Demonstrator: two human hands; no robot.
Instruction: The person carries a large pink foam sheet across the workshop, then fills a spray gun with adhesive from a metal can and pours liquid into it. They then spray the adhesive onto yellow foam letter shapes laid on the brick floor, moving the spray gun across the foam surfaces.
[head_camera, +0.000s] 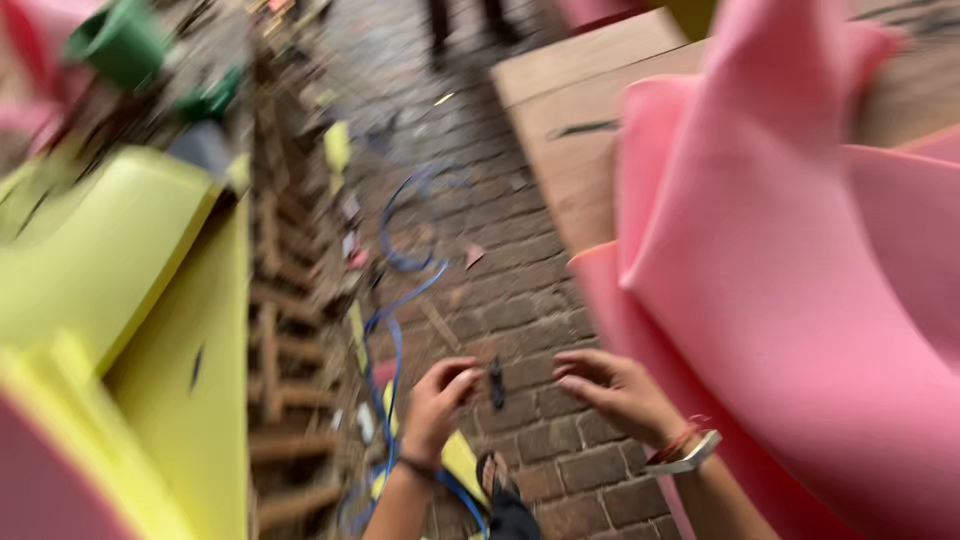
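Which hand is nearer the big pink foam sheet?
Right. The right hand hovers just beside the pink foam sheet; the left hand is farther off, over the brick floor.

Left hand (438, 398): raised, fingers curled inward, dark band at wrist.
Right hand (618, 390): palm down, fingers loosely bent, apparently empty (blurred).

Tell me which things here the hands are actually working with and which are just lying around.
In hand:
left hand and right hand, both near a small dark object, too blurred to identify.

Lying about:
big pink foam sheets
yellow foam sheets
blue cable on the brick floor
green bucket
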